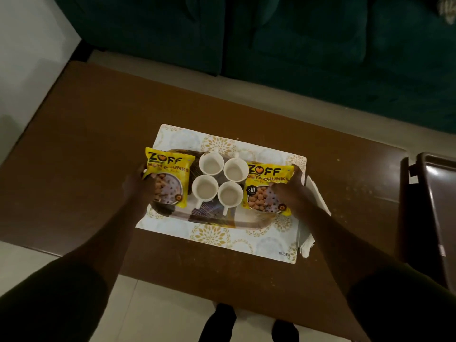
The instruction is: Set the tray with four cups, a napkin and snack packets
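Left hand (138, 186) grasping left snack packet (169, 178); right hand (292, 193) grasping right packet (265, 191) over tray (222, 218)

Hands (138, 186) (291, 193) on pkts, tray (212, 218).

brown table (86, 169) under patterned placemat (222, 236), white napkin (307, 243)

1. One head-worn camera looks steeply down from standing height onto a brown table (74, 169).
2. It faces toward twelve o'clock, where a green sofa (296, 45) sits.
3. The tray (212, 219) lies centred, at arm's reach.
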